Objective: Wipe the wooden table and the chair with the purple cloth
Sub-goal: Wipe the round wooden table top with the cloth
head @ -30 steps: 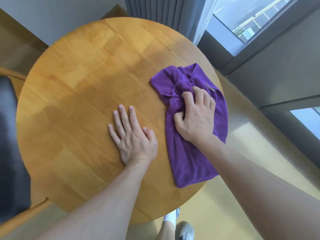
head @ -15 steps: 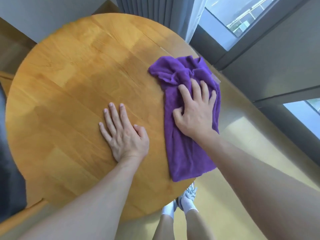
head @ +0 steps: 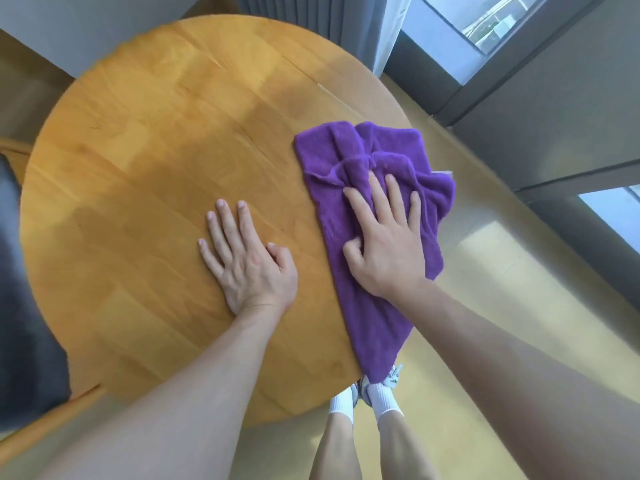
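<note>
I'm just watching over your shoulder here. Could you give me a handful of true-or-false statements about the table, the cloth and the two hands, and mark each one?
1. The right hand presses on the purple cloth with its fingers spread. True.
2. The left hand holds a corner of the cloth. False: it lies flat on the bare wooden table, apart from the cloth.
3. The cloth sits at the table's right side, with its near end hanging past the edge. True.
4. The table top is square. False: it is round.
5. The cloth is folded into a neat flat square. False: it is bunched and wrinkled around the fingers.
</note>
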